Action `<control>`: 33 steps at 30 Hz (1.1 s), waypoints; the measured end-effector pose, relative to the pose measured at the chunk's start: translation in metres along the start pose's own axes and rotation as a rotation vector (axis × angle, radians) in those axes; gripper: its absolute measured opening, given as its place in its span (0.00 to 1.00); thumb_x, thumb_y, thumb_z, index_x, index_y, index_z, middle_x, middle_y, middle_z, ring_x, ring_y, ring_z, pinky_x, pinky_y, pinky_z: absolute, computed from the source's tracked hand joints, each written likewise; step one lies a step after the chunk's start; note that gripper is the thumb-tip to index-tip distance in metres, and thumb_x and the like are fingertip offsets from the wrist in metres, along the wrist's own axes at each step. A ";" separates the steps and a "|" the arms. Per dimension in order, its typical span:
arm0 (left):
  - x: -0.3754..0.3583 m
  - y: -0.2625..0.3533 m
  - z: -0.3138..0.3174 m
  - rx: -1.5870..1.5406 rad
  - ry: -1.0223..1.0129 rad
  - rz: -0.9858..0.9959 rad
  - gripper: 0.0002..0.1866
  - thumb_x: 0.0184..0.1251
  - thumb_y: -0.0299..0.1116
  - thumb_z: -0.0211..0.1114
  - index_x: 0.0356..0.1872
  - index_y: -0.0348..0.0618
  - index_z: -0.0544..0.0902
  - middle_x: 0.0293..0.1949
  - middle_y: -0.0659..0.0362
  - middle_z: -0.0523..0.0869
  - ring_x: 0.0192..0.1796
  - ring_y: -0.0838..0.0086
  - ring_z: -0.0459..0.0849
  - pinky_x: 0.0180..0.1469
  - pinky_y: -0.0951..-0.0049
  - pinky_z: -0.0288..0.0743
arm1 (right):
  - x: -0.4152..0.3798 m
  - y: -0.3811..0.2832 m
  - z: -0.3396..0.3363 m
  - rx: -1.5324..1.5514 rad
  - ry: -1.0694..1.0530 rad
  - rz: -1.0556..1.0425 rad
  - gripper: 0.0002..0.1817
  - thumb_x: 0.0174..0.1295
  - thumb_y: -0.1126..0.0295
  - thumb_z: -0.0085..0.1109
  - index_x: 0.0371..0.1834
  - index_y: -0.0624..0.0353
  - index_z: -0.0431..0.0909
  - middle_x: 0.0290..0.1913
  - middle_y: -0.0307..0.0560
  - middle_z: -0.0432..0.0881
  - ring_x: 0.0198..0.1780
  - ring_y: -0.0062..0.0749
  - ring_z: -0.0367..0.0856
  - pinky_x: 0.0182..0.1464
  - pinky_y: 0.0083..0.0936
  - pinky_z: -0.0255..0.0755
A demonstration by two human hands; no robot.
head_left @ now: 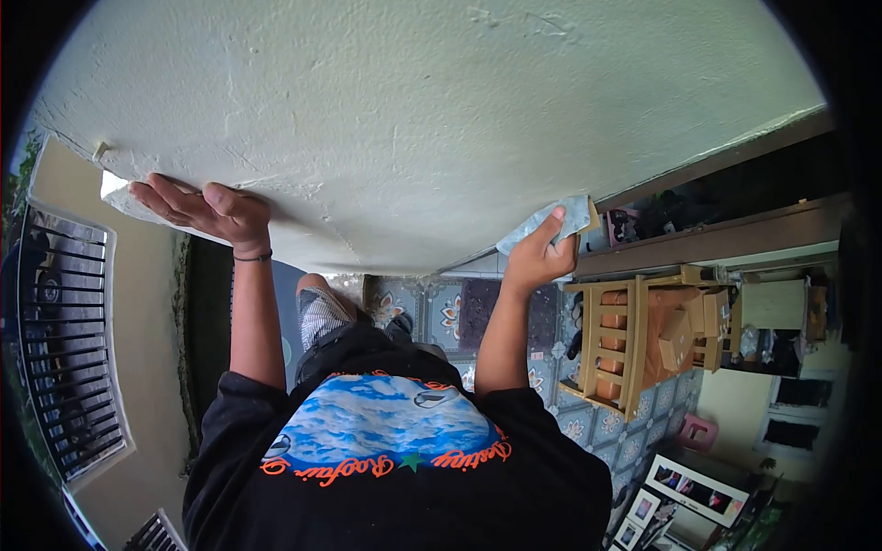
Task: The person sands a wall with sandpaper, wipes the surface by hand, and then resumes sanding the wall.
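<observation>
A pale, rough painted wall (413, 119) fills the upper part of the head view. My left hand (209, 213) lies against its lower left part, near the edge, with the fingers stretched out and nothing held. At the wall's right side, my right hand (542, 253) grips a folded piece of sandpaper (574, 214), pale grey-blue with a tan edge, the thumb lying over it. The sandpaper is up against the wall near the door-frame corner. My fingers behind it are mostly hidden.
To the right, a wooden bench (611, 340) with orange cushions carries cardboard boxes (677, 340). A dark mat (496, 314) lies on the patterned floor tiles (427, 317). A pink stool (698, 432) and a cabinet (695, 491) stand farther off. Barred window (69, 340) on the left.
</observation>
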State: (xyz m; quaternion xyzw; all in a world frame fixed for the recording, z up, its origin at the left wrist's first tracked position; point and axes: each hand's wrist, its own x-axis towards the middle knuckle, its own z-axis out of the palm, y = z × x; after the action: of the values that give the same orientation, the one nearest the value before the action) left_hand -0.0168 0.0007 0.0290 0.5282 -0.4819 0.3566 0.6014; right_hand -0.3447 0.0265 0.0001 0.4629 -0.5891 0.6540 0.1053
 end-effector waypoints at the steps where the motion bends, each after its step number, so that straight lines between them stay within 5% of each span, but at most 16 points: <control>1: 0.000 0.001 0.000 -0.001 -0.005 -0.006 0.31 0.69 0.44 0.38 0.70 0.38 0.54 0.72 0.46 0.46 0.75 0.57 0.43 0.72 0.52 0.39 | 0.000 0.001 0.001 -0.029 0.010 -0.035 0.14 0.67 0.69 0.51 0.34 0.73 0.79 0.26 0.48 0.81 0.27 0.26 0.76 0.31 0.26 0.68; 12: 0.003 0.002 0.002 0.016 -0.002 -0.010 0.31 0.69 0.45 0.38 0.70 0.39 0.53 0.72 0.47 0.47 0.75 0.59 0.42 0.72 0.52 0.39 | 0.051 -0.009 -0.001 0.073 0.146 0.065 0.14 0.66 0.69 0.53 0.32 0.73 0.78 0.27 0.45 0.80 0.27 0.21 0.73 0.30 0.24 0.67; 15: 0.001 0.005 0.001 -0.004 0.013 0.001 0.31 0.69 0.45 0.38 0.70 0.39 0.54 0.72 0.47 0.48 0.75 0.59 0.45 0.72 0.52 0.41 | -0.004 0.014 0.003 -0.073 0.092 -0.247 0.16 0.66 0.67 0.53 0.31 0.73 0.78 0.25 0.45 0.79 0.25 0.22 0.70 0.30 0.24 0.67; 21: -0.001 0.001 0.003 -0.032 0.033 0.003 0.31 0.70 0.46 0.38 0.69 0.38 0.55 0.72 0.47 0.48 0.74 0.58 0.45 0.72 0.53 0.41 | 0.036 -0.006 -0.007 0.007 0.038 -0.003 0.14 0.67 0.69 0.52 0.33 0.74 0.78 0.27 0.46 0.80 0.28 0.23 0.72 0.32 0.27 0.68; 26: -0.001 -0.001 0.003 -0.036 0.025 0.019 0.32 0.70 0.47 0.38 0.69 0.38 0.54 0.72 0.48 0.48 0.75 0.59 0.44 0.72 0.53 0.41 | 0.003 0.010 0.006 -0.027 0.090 -0.157 0.14 0.67 0.69 0.52 0.32 0.74 0.78 0.26 0.47 0.80 0.27 0.23 0.72 0.30 0.26 0.68; 32: -0.002 0.003 0.001 -0.032 0.004 0.000 0.31 0.71 0.46 0.37 0.70 0.38 0.53 0.72 0.48 0.47 0.75 0.60 0.42 0.72 0.53 0.41 | 0.016 0.009 -0.006 -0.037 0.011 -0.028 0.14 0.66 0.70 0.52 0.33 0.74 0.78 0.26 0.48 0.80 0.26 0.24 0.72 0.29 0.26 0.67; 33: -0.001 0.002 0.002 -0.044 0.012 0.006 0.31 0.70 0.46 0.37 0.70 0.38 0.53 0.72 0.48 0.47 0.75 0.60 0.42 0.72 0.53 0.41 | 0.010 0.013 -0.004 -0.039 0.017 -0.088 0.10 0.64 0.73 0.54 0.33 0.71 0.79 0.27 0.52 0.81 0.28 0.44 0.80 0.30 0.33 0.69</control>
State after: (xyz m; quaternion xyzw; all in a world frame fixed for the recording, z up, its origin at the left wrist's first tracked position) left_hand -0.0194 -0.0005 0.0281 0.5114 -0.4877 0.3508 0.6145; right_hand -0.3608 0.0226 -0.0006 0.4806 -0.5799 0.6409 0.1483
